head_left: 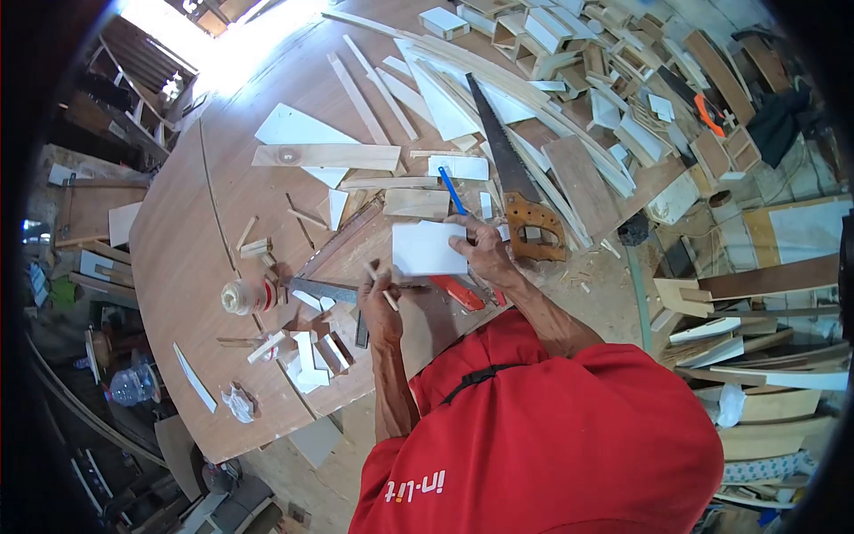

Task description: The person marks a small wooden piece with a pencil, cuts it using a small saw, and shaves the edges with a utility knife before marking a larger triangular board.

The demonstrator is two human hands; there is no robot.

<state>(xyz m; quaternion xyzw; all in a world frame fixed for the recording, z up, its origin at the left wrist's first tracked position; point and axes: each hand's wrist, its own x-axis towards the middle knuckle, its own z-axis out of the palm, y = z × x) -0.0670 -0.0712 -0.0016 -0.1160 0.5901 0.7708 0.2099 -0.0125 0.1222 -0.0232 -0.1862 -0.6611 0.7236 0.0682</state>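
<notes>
Table (178, 285), white board (429, 250), "in-Lit" shirt (551, 418)

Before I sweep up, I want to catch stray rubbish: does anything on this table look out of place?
Yes, one thing: a crumpled white scrap, perhaps plastic, lies near the table's edge, odd beside the flat, straight-cut pieces. I see no liquid spill.

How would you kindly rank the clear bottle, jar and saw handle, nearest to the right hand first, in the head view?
1. Saw handle, right of the right hand.
2. Jar, leftward, on the table.
3. Clear bottle, farther left, off the table.
</notes>
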